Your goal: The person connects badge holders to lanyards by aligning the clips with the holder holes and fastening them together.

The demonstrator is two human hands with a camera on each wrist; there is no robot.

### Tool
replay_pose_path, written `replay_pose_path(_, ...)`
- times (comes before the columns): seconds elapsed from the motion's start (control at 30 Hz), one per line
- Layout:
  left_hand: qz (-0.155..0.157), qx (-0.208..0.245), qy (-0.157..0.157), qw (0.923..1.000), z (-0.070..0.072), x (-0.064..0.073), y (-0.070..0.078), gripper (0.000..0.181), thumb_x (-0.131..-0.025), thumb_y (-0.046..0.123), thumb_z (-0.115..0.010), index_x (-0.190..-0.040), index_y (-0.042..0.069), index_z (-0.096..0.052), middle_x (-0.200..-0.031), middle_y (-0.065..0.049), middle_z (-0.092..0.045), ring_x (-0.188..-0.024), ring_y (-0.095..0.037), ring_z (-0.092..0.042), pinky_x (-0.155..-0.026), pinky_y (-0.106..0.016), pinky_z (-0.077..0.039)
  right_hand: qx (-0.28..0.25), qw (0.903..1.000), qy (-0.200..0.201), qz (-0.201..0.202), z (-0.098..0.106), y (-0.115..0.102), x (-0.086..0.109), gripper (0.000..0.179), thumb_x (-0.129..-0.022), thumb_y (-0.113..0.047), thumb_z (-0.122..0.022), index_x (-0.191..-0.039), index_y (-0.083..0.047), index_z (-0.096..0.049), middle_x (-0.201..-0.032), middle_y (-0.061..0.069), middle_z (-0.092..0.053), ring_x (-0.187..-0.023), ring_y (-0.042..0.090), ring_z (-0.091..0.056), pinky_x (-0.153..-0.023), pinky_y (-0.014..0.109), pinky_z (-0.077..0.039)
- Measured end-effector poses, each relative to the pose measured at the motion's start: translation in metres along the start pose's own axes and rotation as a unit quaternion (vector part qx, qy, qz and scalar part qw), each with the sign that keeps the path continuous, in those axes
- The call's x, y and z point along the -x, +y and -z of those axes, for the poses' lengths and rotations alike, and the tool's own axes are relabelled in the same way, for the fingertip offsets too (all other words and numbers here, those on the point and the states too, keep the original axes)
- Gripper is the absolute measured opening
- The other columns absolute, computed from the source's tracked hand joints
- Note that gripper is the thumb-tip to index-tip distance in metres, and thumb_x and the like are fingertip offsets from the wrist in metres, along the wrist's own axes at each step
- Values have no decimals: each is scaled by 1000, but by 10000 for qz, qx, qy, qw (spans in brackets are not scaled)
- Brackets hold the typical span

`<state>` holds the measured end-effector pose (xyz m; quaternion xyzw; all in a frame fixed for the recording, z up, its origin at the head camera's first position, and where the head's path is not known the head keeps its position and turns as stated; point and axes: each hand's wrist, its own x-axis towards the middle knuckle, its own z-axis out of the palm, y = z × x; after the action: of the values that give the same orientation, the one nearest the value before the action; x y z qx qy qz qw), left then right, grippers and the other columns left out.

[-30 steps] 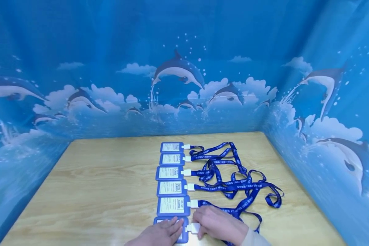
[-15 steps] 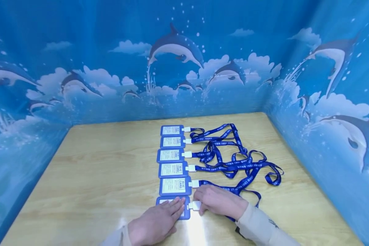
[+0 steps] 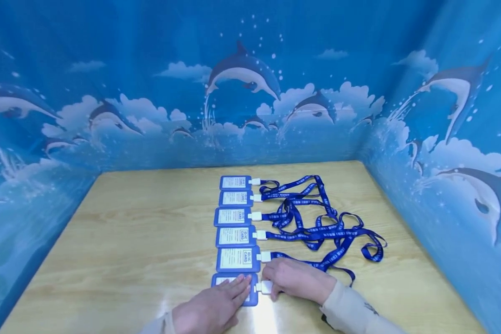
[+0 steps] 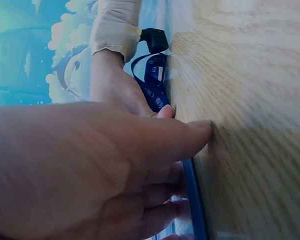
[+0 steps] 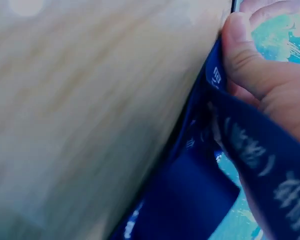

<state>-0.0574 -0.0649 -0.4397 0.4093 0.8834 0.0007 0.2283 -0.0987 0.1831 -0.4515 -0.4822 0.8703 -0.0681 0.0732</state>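
My left hand (image 3: 213, 304) lies palm down with straight fingers across the nearest blue badge holder (image 3: 219, 277), covering much of its card. At that holder's right end, beside the white clip (image 3: 266, 287), my right hand (image 3: 298, 280) pinches the blue lanyard (image 5: 255, 150). The lanyard's printed strap trails under and along the right hand in the right wrist view. In the left wrist view, the left thumb (image 4: 190, 137) touches the wood by the holder's edge. Beyond it the right hand sits low over the table.
Several more badge holders (image 3: 235, 259) form a column running away from me, cards facing up. Their lanyards (image 3: 330, 234) spread to the right in overlapping loops on the wooden table (image 3: 150, 232). A dolphin-print curtain (image 3: 171, 116) surrounds the far and side edges.
The head view tilted down, then slightly back up, shifting the whole scene. Both hands keep their places on the nearest badge holder and its lanyard.
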Motion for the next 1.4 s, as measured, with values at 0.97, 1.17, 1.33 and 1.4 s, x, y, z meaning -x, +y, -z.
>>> replay_pose_path(0.97, 39, -981, 317, 9947, 20, -8, 27, 61, -104, 46, -48, -157, 17, -37, -167, 0, -24, -154, -16, -25, -121, -41, -36, -533, 9977, 137, -387, 13, 7, 25, 32, -90, -42, -68, -109, -17, -71, -102, -10, -69, -96, 2, -63, -91, 20, -55)
replay_pose_path(1.17, 27, -647, 151, 9978, 17, -7, 25, 62, -104, 48, -48, -157, 20, -37, -167, 2, -25, -153, -14, -26, -120, -41, -38, -726, 9964, 29, -437, 9, 1, 26, 31, -88, -41, -70, -108, -16, -71, -99, -10, -68, -92, 0, -61, -87, 19, -55)
replay_pose_path(1.33, -50, -707, 137, 9974, 9, -6, 28, 61, -104, 50, -47, -156, 20, -38, -166, 3, -28, -153, -14, -27, -119, -39, -40, -776, 9960, 80, -426, 0, -5, 29, 32, -87, -42, -71, -106, -17, -71, -98, -11, -68, -91, -1, -60, -86, 18, -55)
replay_pose_path(1.4, -36, -725, 117, 9973, 7, -6, 29, 60, -104, 49, -46, -156, 21, -38, -166, 4, -29, -152, -13, -28, -119, -38, -40, -831, 9954, 63, -472, -3, -6, 30, 31, -87, -42, -71, -106, -17, -71, -98, -12, -67, -90, -2, -60, -85, 18, -55)
